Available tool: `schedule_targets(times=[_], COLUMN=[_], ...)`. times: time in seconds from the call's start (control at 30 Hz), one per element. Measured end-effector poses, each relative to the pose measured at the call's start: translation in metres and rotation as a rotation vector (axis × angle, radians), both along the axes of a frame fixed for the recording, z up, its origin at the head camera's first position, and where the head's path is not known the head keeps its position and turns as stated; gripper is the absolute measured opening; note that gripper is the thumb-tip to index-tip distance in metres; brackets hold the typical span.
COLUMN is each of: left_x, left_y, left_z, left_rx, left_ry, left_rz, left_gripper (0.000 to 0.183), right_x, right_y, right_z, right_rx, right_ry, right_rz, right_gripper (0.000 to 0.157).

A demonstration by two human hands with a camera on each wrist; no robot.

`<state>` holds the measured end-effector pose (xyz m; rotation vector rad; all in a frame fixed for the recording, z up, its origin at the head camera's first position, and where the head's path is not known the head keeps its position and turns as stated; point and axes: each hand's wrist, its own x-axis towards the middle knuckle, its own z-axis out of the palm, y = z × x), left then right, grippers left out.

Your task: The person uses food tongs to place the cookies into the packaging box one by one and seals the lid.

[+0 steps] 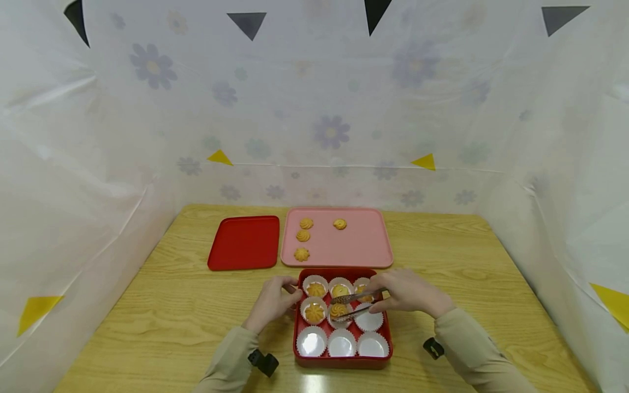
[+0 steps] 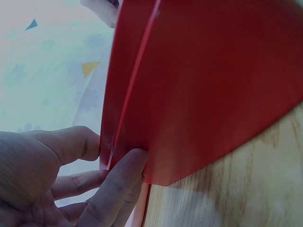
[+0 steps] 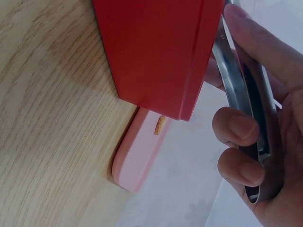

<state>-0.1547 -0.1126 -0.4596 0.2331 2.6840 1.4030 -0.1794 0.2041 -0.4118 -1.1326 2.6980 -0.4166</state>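
A red box [image 1: 344, 360] holds rows of white paper cups; piped cookies sit in the back-row cups and the middle row's left cup [image 1: 314, 311]. My left hand [image 1: 273, 304] grips the box's left wall near the back corner, its fingers against the outer side [image 2: 189, 85]. In my right hand [image 1: 410, 295] are metal tongs [image 3: 236, 85], reaching over the box from the right. The tong tips stand on either side of a swirled cookie [image 1: 338, 310] at the centre cup. Whether they press on it I cannot tell.
Behind the box lies a pink tray [image 1: 354, 245] with several cookies, most along its left side, one [image 1: 339, 224] near the back middle. A flat red tray [image 1: 244, 243] is to its left. White sheeting [image 1: 314, 109] encloses the wooden table [image 1: 162, 305].
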Motion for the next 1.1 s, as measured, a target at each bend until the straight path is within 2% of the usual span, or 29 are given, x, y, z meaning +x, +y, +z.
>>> schedule_targets(times=[0.37,0.6,0.8,0.93,1.1], left_x=[0.0,-0.001,0.0,0.0,0.0], left_y=[0.0,-0.001,0.0,0.0,0.0], left_z=[0.0,0.001,0.001,0.001,0.001], left_rx=[-0.004,-0.011,-0.009,-0.004,0.001], left_ry=[0.001,0.004,0.001,-0.005,-0.009], left_rz=[0.001,0.002,0.001,-0.001,0.0], left_gripper=[0.03,0.031,0.03,0.03,0.029], right_x=[0.0,-0.001,-0.002,-0.003,-0.005], right_y=[0.001,0.006,0.013,0.017,0.021], right_z=[0.002,0.0,-0.007,-0.013,-0.019], right_rx=[-0.018,-0.072,-0.188,-0.276,-0.357], right_ry=[-0.016,-0.042,-0.168,-0.253,-0.31], right_rz=[-0.01,-0.001,-0.008,-0.004,-0.033], right_gripper=[0.028,0.031,0.041,0.041,0.037])
